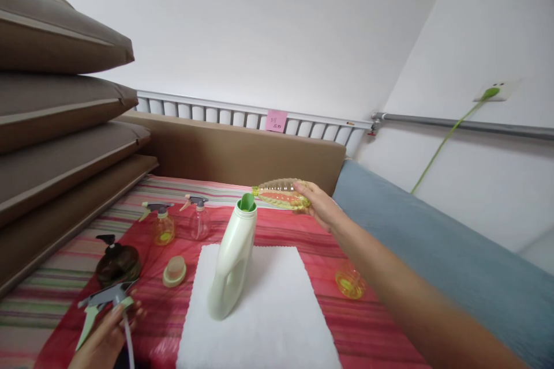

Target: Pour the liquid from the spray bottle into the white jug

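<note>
My right hand (pixel 315 203) grips a clear yellow bottle (pixel 281 193) by its base end. The bottle lies tipped nearly level, its neck pointing left at the green spout of a pale green detergent jug (pixel 234 262). That jug stands uncapped on a white cloth (pixel 277 323). Whether anything flows between the two I cannot tell. At lower left my left hand (pixel 113 326) is closed around a grey and green spray trigger head (pixel 106 300) with its dip tube hanging down. Just above it sits a dark pump bottle (pixel 118 264).
A jug cap (pixel 175 271) rests left of the cloth. Behind it stand a yellow spray bottle (pixel 164 229) and a clear spray bottle (pixel 199 223). Another yellow bottle (pixel 350 282) is on the right. Stacked brown cushions (pixel 60 104) rise at left; a radiator (pixel 208 114) lines the wall.
</note>
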Available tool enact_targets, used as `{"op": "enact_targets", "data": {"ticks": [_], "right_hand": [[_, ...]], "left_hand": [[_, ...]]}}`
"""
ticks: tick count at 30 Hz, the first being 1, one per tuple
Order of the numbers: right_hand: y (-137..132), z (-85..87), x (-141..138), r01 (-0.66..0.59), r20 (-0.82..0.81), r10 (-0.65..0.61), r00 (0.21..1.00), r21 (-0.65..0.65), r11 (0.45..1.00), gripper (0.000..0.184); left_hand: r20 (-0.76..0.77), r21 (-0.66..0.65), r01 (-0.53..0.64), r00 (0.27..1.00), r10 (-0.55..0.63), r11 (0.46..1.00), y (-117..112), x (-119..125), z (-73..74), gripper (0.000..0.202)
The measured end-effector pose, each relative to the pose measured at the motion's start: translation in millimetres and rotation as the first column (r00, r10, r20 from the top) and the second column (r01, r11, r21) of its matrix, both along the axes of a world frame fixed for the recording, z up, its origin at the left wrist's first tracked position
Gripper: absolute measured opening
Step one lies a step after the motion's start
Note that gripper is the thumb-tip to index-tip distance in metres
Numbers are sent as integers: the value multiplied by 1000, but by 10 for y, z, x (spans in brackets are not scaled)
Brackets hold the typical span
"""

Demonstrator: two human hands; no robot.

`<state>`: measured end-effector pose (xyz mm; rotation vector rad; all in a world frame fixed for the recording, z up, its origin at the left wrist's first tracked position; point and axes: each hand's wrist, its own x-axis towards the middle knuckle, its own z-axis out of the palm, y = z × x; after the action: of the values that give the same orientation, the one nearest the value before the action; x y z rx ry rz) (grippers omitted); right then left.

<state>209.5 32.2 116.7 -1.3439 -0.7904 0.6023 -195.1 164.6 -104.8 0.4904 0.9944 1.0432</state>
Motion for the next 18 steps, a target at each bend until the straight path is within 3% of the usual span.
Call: {"op": "enact_targets", "data": {"ticks": [4,11,18], "right_hand": [[19,22,20,19,30,-18,999,-46,999,33],[24,58,34,39,82,-35,996,-50,998,47],[33,107,19,68,154,-55,987,-80,994,56]], "left_hand": [[10,-26,2,1000,-1,1000,-40,31,109,7],[99,-34,52,994,-48,998,24,-26,-64,13],[103,-46,51,994,-46,998,50,-34,-101,15]]}}
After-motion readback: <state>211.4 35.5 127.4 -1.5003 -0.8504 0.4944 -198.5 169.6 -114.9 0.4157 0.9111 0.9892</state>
